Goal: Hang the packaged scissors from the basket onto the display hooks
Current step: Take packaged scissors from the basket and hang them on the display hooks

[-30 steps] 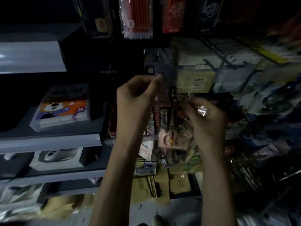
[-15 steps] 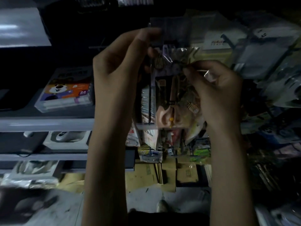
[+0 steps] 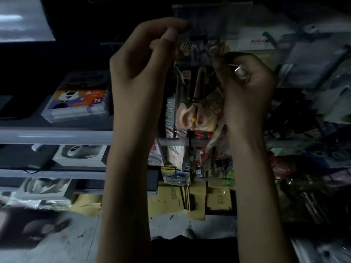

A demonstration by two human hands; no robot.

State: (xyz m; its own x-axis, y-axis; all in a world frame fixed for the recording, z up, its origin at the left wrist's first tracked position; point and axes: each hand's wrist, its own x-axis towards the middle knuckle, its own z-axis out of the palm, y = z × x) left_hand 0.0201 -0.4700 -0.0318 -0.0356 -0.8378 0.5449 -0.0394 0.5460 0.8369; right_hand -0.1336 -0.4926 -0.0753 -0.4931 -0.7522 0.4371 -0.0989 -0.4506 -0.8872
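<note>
1. Forearms rise from the bottom edge, side by side but apart, and the tip of a shoe (image 3: 188, 233) shows on the pale floor between them.
2. The left hand (image 3: 144, 61) is raised at upper centre. Its thumb and forefinger are curled together, pinching the top left corner of the packaged scissors (image 3: 191, 103). The other fingers are folded loosely beneath.
3. The right hand (image 3: 247, 84) wears a ring (image 3: 239, 70). Its fingers are curled inward, and the tips pinch the top right of the pack's printed header.
4. The packaged scissors hang upright between the two hands, held in the air in front of the display. They are in clear wrap, with the peach handles at the bottom and the blades pointing up. In the dim, blurred light I cannot tell whether the pack's top sits on a hook.
5. Behind and to the left, a crayon box (image 3: 77, 99) printed with a cartoon bear and "24" lies on a grey shelf (image 3: 57, 136). A white box (image 3: 81, 154) sits on the shelf below it.
6. Below the pack, cardboard cartons (image 3: 218, 198) stand on the floor.
7. Farthest right, hanging packets (image 3: 313, 59) crowd the display, too blurred to name.
</note>
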